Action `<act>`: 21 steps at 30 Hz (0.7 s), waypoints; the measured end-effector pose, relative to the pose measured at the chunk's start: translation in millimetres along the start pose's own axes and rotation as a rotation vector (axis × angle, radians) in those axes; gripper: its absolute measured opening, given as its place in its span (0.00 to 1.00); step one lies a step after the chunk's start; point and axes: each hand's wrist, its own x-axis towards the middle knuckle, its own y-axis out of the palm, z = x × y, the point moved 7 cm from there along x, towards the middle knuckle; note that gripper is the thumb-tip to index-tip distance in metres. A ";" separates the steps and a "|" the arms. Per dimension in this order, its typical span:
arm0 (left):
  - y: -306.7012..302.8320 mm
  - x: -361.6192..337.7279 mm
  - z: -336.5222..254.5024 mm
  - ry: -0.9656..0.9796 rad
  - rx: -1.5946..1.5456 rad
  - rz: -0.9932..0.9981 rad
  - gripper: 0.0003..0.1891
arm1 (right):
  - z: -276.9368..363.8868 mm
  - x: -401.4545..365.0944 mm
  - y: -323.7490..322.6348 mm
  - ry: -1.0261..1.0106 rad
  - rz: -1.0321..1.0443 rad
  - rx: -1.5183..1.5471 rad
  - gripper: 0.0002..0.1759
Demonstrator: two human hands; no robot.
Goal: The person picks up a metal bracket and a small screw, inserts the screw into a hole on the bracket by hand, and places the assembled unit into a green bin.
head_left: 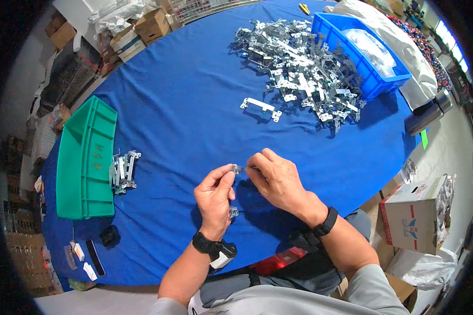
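My left hand (pixel 214 197) is closed around a small metal bracket (pixel 236 169); one end shows past the fingertips and the other below the palm, with the middle hidden by the fingers. At the bracket's upper end, my right hand (pixel 278 178) is pinched, with a thin line like a wire or pin between its fingertips and the bracket. What exactly the right fingers hold is too small to make out. Farther up the blue cloth, a single silvery bracket (pixel 260 105) lies apart from a big heap of similar metal brackets (pixel 305 68).
On the left stands a green plastic bin (pixel 86 163), tipped on its side, with several brackets (pixel 124 172) beside it. A blue crate (pixel 370 58) holding a clear bag borders the heap. A phone (pixel 95 258) lies near the left edge, a metal flask (pixel 428 113) at the right.
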 end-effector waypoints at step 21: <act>-0.1 0.4 0.7 0.018 -0.001 0.010 0.08 | 5.5 -0.1 -0.7 -0.076 -0.033 0.051 0.06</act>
